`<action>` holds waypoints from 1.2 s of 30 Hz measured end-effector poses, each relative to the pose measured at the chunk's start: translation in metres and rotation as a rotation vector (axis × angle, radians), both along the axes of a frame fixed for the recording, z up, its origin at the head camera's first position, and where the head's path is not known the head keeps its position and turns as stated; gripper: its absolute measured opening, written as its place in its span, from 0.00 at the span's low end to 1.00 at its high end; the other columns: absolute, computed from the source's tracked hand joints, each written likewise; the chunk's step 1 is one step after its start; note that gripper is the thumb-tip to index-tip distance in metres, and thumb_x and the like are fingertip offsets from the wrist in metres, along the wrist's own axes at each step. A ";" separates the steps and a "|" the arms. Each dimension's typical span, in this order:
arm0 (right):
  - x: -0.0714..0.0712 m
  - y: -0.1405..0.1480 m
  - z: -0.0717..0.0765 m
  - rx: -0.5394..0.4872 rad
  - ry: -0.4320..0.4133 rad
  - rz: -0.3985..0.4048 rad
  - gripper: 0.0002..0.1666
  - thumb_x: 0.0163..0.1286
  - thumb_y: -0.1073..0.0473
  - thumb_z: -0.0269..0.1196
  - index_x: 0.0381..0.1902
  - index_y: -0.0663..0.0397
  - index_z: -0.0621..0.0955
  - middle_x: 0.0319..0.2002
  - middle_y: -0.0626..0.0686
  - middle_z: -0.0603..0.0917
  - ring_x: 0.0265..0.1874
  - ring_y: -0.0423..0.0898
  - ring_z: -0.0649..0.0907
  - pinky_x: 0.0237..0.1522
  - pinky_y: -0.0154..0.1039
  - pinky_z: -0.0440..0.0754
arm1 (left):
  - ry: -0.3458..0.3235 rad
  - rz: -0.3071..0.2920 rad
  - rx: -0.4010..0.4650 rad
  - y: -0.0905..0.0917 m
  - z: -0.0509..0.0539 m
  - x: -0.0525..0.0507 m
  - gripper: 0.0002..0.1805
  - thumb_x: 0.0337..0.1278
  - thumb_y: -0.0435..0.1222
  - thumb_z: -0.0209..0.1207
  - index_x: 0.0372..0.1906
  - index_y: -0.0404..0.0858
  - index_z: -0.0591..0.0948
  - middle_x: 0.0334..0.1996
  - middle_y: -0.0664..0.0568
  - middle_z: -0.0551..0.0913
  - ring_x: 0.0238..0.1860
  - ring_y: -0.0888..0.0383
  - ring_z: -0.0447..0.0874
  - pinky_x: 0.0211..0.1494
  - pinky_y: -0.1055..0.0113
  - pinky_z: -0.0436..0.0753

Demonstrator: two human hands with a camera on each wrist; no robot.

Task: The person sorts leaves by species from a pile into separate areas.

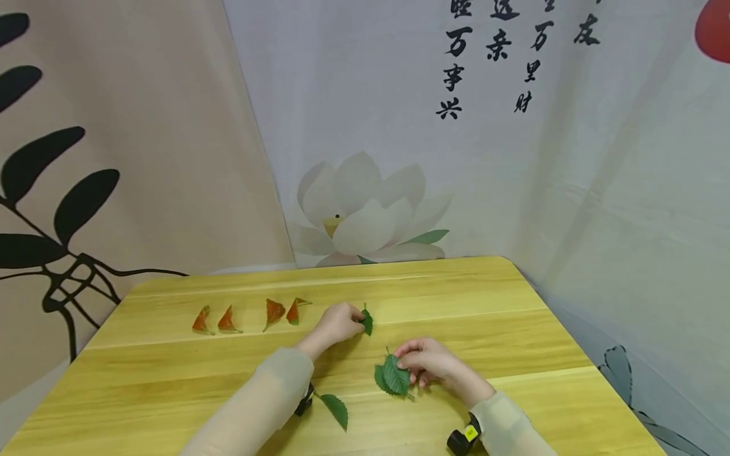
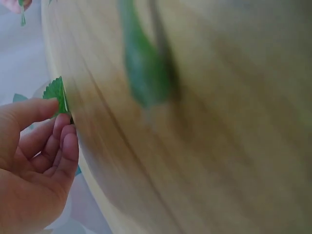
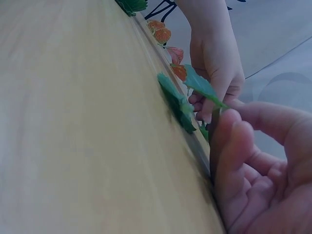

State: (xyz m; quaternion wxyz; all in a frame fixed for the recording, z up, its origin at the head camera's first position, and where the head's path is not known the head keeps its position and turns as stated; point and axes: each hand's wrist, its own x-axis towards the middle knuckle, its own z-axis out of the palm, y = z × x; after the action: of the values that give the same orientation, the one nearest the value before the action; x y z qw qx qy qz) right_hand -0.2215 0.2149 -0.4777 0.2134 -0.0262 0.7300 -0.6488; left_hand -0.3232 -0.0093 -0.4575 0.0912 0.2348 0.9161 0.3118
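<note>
Toward the far middle of the table, my left hand (image 1: 339, 324) pinches a small green leaf (image 1: 367, 322) between thumb and fingers. The left wrist view shows this toothed leaf (image 2: 56, 92) standing out past the thumb. Closer in and to the right, my right hand (image 1: 430, 364) pinches a larger green leaf (image 1: 396, 375). Another green leaf (image 1: 380, 379) lies partly behind it; in the right wrist view this second leaf (image 3: 175, 102) appears apart from the held leaf (image 3: 202, 84). A single green leaf (image 1: 335, 410) rests on the table near my left wrist.
Several orange-red, husk-like pieces (image 1: 274, 312) lie in a row at the far left of the wooden table (image 1: 456, 297). A printed cloth (image 1: 371, 126) with a lotus and dark characters hangs behind the table. Each wrist wears a black camera (image 1: 461, 441).
</note>
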 end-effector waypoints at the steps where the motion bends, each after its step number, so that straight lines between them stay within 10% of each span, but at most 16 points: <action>1: 0.000 0.000 0.000 -0.001 -0.001 0.001 0.16 0.61 0.64 0.65 0.46 0.64 0.80 0.18 0.50 0.78 0.13 0.37 0.76 0.12 0.29 0.73 | 0.006 0.004 -0.003 0.001 0.001 0.000 0.13 0.57 0.34 0.65 0.46 0.33 0.86 0.41 0.45 0.86 0.42 0.49 0.83 0.44 0.56 0.81; 13: 0.001 -0.001 0.000 -0.006 0.002 -0.002 0.15 0.61 0.64 0.65 0.45 0.65 0.81 0.18 0.50 0.78 0.13 0.37 0.76 0.12 0.29 0.73 | 0.149 -0.033 -0.151 0.011 0.001 0.000 0.08 0.49 0.36 0.71 0.29 0.37 0.83 0.28 0.51 0.81 0.31 0.56 0.77 0.39 0.60 0.79; 23: 0.002 -0.001 0.000 -0.013 0.001 -0.006 0.15 0.62 0.64 0.64 0.46 0.65 0.80 0.19 0.50 0.79 0.13 0.37 0.76 0.12 0.28 0.73 | 0.103 -0.063 -0.102 0.009 0.000 -0.003 0.27 0.48 0.33 0.72 0.57 0.38 0.81 0.31 0.50 0.74 0.30 0.57 0.69 0.32 0.63 0.72; 36: -0.015 0.014 -0.001 -0.021 -0.002 -0.117 0.16 0.64 0.65 0.62 0.48 0.66 0.78 0.20 0.49 0.77 0.14 0.37 0.75 0.16 0.29 0.74 | 0.116 -0.069 -0.180 0.013 0.003 0.000 0.18 0.56 0.40 0.67 0.51 0.41 0.85 0.42 0.46 0.78 0.34 0.53 0.78 0.45 0.57 0.80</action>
State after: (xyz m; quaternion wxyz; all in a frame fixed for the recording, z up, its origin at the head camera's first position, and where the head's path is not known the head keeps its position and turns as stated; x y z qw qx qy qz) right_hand -0.2370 0.2290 -0.4785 0.1756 0.0152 0.7233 -0.6677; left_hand -0.3236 0.0042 -0.4549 0.0696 0.2747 0.9355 0.2110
